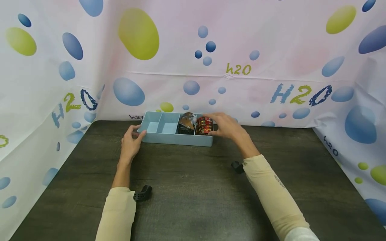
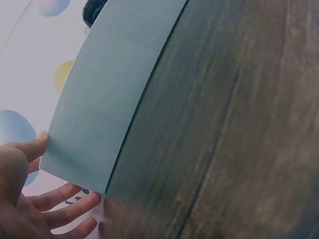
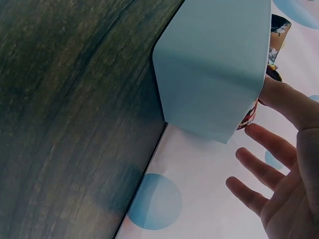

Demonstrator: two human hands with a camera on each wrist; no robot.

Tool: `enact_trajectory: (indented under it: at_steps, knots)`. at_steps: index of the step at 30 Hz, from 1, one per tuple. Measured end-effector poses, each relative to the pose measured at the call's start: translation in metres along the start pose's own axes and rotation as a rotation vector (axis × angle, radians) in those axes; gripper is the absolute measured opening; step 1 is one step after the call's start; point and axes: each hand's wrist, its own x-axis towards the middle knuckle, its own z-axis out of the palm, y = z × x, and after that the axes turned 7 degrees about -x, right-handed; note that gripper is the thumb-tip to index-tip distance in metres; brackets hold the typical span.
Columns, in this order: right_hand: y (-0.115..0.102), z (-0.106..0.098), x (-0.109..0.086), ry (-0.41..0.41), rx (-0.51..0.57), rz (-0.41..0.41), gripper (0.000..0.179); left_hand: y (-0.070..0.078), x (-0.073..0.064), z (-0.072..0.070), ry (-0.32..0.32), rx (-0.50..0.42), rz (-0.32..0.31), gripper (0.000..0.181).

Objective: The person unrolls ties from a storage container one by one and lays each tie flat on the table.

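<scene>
Head view: left hand point(image 1: 130, 145) grips the left end of a pale-blue rectangular divided box point(image 1: 176, 139) on the dark wood-grained table point(image 1: 184, 177); right hand point(image 1: 227, 126) spans its right end, over a shiny red-patterned packet point(image 1: 203, 126), any pinch unclear.

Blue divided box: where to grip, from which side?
I'd take the blue box by its two short ends: left hand from the left, right hand from the right. It's long and low, flat on the table, and the brown item and red item sit toward its right, so a left-end hold alone may tip it.
</scene>
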Motion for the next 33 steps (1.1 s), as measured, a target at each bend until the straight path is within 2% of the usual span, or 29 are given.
enact_trajectory:
  at_steps: [9, 18, 33]
  knots:
    - [-0.003, -0.004, 0.011, -0.048, -0.037, -0.106, 0.079, 0.000, 0.000, 0.000, -0.001, -0.005, -0.007, 0.051]
    - [-0.007, -0.009, 0.020, -0.134, -0.068, -0.103, 0.081, 0.001, -0.001, -0.001, -0.016, -0.006, -0.009, 0.052]
    - [-0.008, -0.009, 0.027, -0.197, -0.090, -0.110, 0.082, -0.001, 0.000, 0.000, -0.012, -0.004, -0.008, 0.051]
